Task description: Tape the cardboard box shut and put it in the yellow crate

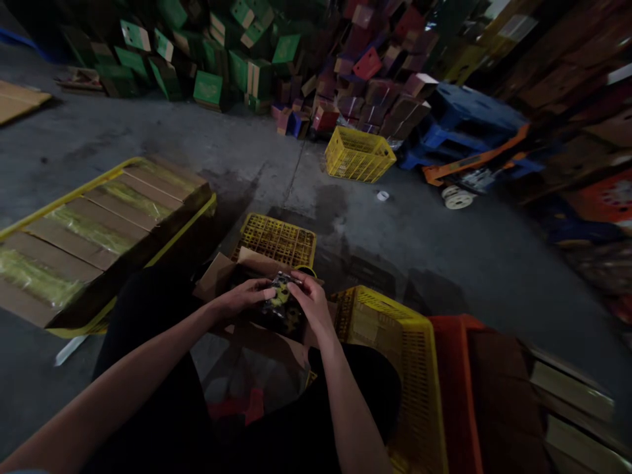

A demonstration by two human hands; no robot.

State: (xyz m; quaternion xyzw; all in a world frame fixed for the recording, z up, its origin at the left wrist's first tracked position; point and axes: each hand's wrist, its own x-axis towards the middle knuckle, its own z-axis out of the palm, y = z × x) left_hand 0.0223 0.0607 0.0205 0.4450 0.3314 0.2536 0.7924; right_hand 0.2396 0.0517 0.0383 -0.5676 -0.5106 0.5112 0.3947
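Note:
A small, shiny clear packet (280,294) with yellow and dark contents is held between my two hands. Fingers and thumb of my left hand (249,294) close on its left side, and my right hand (312,299) grips the right side with the thumb on top. Below them, between my knees, stands an open cardboard box (217,276) with its flaps spread outward. Its dark inside seems to hold more packets, too dim to make out. An upturned yellow crate (279,238) lies just beyond the box.
On the left, a yellow crate (213,201) is filled with taped cartons (106,220). A yellow basket (427,355) and a red crate (451,375) stand at my right. Farther off are another yellow basket (360,155), a white roll (382,195), an orange pallet jack (474,161) and piled green boxes (208,89).

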